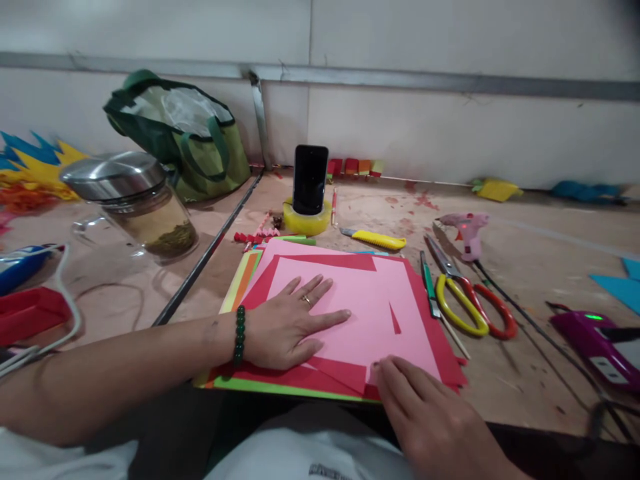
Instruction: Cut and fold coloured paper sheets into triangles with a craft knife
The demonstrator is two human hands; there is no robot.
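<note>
My left hand (285,327) lies flat on a pink sheet of paper (360,303), fingers spread, with a green bead bracelet and a ring on it. At the near right edge of that sheet, the fingers of my right hand (420,407) are pressed together; what is between them, if anything, is hidden. Red paper (420,300) shows under and around the pink sheet, above a stack with green, orange and yellow edges. A small red triangle of paper (395,319) rests on the pink surface, and a red strip (345,375) lies between my hands.
Right of the stack are a green-handled cutter (429,285), scissors (463,293) and a pink glue gun (469,233) with its cord. Behind it lie a yellow utility knife (377,239) and a phone (310,180) on a tape roll (307,218). A glass mug (145,220) and green bag (200,150) stand left.
</note>
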